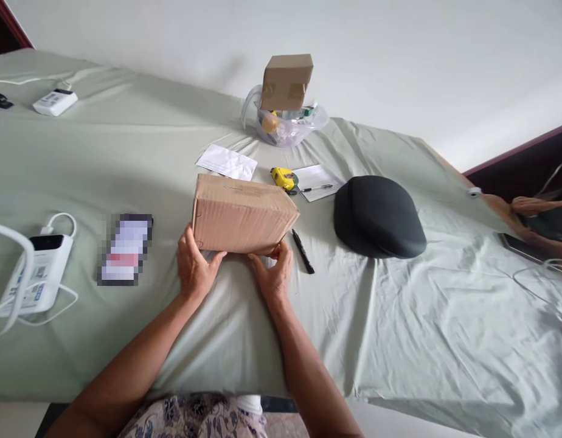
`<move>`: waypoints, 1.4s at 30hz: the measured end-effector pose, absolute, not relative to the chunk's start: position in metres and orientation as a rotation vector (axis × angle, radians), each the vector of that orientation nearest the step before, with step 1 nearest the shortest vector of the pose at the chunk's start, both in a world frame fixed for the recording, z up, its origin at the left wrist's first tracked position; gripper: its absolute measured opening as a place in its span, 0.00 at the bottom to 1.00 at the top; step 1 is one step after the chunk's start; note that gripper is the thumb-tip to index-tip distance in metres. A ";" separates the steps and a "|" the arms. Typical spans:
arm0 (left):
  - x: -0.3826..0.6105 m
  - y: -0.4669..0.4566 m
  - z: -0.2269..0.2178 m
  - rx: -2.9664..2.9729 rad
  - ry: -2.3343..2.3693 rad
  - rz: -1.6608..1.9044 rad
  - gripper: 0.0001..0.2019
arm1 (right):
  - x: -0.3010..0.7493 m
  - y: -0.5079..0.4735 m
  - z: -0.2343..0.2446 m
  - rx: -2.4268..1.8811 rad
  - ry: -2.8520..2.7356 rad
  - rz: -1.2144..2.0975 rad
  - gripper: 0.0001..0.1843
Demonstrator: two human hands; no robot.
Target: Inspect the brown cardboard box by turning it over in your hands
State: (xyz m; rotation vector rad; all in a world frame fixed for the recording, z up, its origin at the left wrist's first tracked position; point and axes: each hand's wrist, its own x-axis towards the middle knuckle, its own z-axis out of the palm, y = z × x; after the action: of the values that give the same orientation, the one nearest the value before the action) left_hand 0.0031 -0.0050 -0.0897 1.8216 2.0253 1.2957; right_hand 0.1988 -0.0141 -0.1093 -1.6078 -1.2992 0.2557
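Observation:
A brown cardboard box (242, 222) is held between my two hands over the table, its long side facing me. My left hand (196, 264) grips its lower left corner, fingers along the left end and thumb at the bottom edge. At the lower right corner, my right hand (275, 271) closes on the box, with some fingers hidden behind it. A black marker (303, 251) lies just right of my right hand. Behind the box are a yellow tape measure (283, 177), a white notepad (320, 182) with a pen (316, 188), and a white paper sheet (227, 161).
A black case (379, 216) stands to the right. A phone (126, 249) and a white power bank (39, 274) with cables lie left. At the back, a clear plastic jug (285, 132) carries a smaller cardboard box (286, 82). Another white device (56, 102) sits far left on the green cloth (399, 340).

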 end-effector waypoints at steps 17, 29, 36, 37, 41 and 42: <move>0.013 -0.024 -0.091 1.753 1.951 1.310 0.41 | 0.211 -0.026 -0.108 -1.702 -1.314 0.184 0.34; 0.005 -0.024 -0.093 1.746 1.869 1.334 0.45 | 0.206 -0.020 -0.102 -1.644 -1.358 0.125 0.33; 0.006 -0.018 -0.101 1.767 1.887 1.446 0.43 | 0.203 -0.019 -0.100 -1.609 -1.356 0.136 0.29; 0.006 -0.017 -0.101 1.770 1.876 1.458 0.44 | 0.203 -0.019 -0.100 -1.597 -1.350 0.142 0.29; 0.003 -0.014 -0.103 1.767 1.845 1.463 0.46 | 0.202 -0.021 -0.102 -1.561 -1.324 0.169 0.28; 0.002 -0.014 -0.103 1.764 1.839 1.464 0.46 | 0.202 -0.022 -0.102 -1.562 -1.317 0.180 0.27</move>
State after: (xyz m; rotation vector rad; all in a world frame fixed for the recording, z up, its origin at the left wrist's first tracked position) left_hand 0.0024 -0.0139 -0.1032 1.7638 1.8388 1.4641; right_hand 0.2016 -0.0215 -0.1020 -1.5620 -1.3171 0.1801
